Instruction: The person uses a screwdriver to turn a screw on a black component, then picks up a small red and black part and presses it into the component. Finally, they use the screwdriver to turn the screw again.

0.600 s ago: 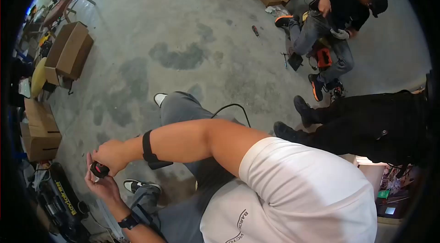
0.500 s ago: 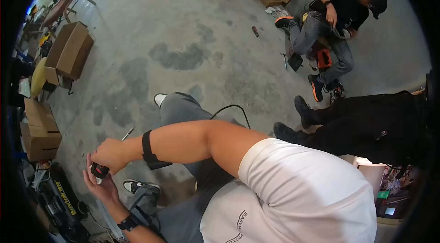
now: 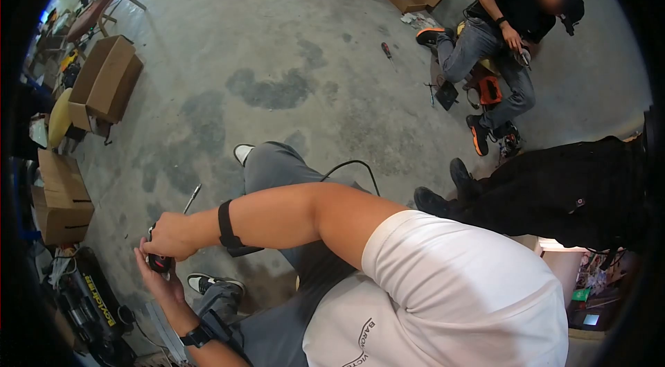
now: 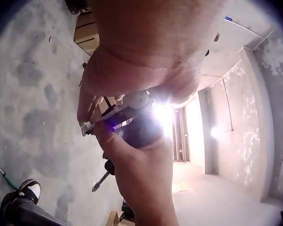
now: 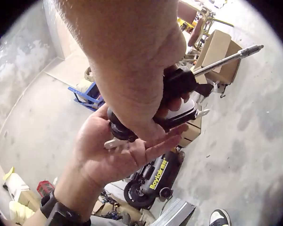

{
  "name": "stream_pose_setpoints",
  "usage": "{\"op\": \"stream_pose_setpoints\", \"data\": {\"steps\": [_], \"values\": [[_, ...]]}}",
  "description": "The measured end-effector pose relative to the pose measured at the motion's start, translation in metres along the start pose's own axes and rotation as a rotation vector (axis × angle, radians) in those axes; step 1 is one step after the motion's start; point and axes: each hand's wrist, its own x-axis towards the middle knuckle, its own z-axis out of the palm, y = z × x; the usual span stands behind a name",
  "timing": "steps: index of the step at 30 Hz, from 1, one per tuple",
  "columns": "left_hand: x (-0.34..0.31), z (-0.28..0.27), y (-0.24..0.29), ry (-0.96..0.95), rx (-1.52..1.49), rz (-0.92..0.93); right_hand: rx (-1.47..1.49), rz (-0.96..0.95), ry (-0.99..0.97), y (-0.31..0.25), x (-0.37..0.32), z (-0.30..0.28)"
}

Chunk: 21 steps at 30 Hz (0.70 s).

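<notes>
A screwdriver (image 5: 221, 61) with a black handle is gripped in my right hand (image 3: 173, 235); its metal shaft points out past the knuckles. Fingers of the same hand curl around a black part (image 5: 121, 133) that has metal tabs at both ends and a red mark visible in the head view. My left hand (image 5: 101, 157) lies palm up under that part, fingers straight, touching it from below. In the left wrist view the part's metal end (image 4: 86, 130) shows beside the fingers, while the rest is mostly covered by both hands.
A black machine with yellow lettering (image 3: 97, 298) and cardboard boxes (image 3: 104, 79) line the left side. Another person (image 3: 516, 28) sits at upper right near tools. Someone in dark trousers (image 3: 540, 187) stands close on the right. A red-handled screwdriver (image 3: 386, 50) lies on the floor.
The screwdriver's shaft has swung out into view above my right wrist. Both hands have shifted slightly right, and the left fingers now lie closer under the part. The seated person's hand has moved lower.
</notes>
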Motion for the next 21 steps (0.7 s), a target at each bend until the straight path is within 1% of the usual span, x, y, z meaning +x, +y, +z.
{"op": "stream_pose_setpoints", "data": {"steps": [2,6,8,11,15,18,20,21], "values": [[-0.005,0.006,0.005,-0.018,-0.004,-0.079,-0.015,-0.004,-0.023,-0.001,-0.001,-0.003],[-0.006,0.007,0.006,-0.008,-0.01,-0.13,-0.021,0.0,-0.031,-0.001,0.001,-0.001],[-0.001,0.0,0.003,-0.052,-0.019,-0.147,-0.021,-0.012,-0.028,-0.001,-0.001,-0.005],[-0.006,0.005,0.004,-0.022,-0.008,-0.12,-0.004,-0.018,-0.018,0.0,0.0,0.0],[-0.009,0.009,0.004,-0.028,0.0,-0.085,-0.022,-0.037,0.027,0.001,-0.004,-0.004],[-0.003,0.0,0.001,-0.09,0.03,-0.063,-0.009,-0.015,-0.017,0.0,-0.005,-0.01],[0.0,-0.003,-0.001,-0.045,0.123,-0.058,0.076,0.038,-0.009,-0.001,-0.007,-0.013],[0.002,-0.006,-0.002,-0.056,0.116,-0.059,0.065,0.045,-0.011,0.0,-0.008,-0.014]]}}
